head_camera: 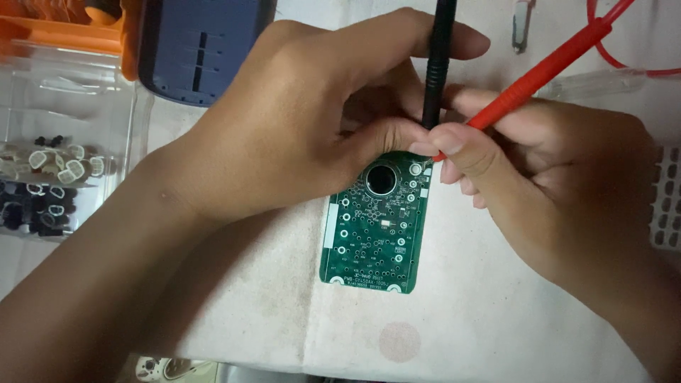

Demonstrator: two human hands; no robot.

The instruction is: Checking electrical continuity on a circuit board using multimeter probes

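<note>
A green printed circuit board (376, 227) is laid flat on a white cloth (461, 312), near the middle of the view, its long side running away from the camera; a round dark opening is seen near its far end, and rows of ringed solder pads are spread over its face. The left hand (298, 113) is curled over the board's far end; its fingers are closed around a black test probe (436, 64), held nearly upright, the tip being hidden behind the thumb. The right hand (560, 184) is set at the board's far right corner; its thumb and fingers are pinched on a red test probe (546, 71), slanted down to the left, its tip touching or just above that corner. A red lead (617, 60) is looped at the upper right. A dark blue case (198, 42) is placed at the upper left, beside an orange tray (64, 32); a clear plastic box (50, 177) of small black and white parts is kept at the left edge.
</note>
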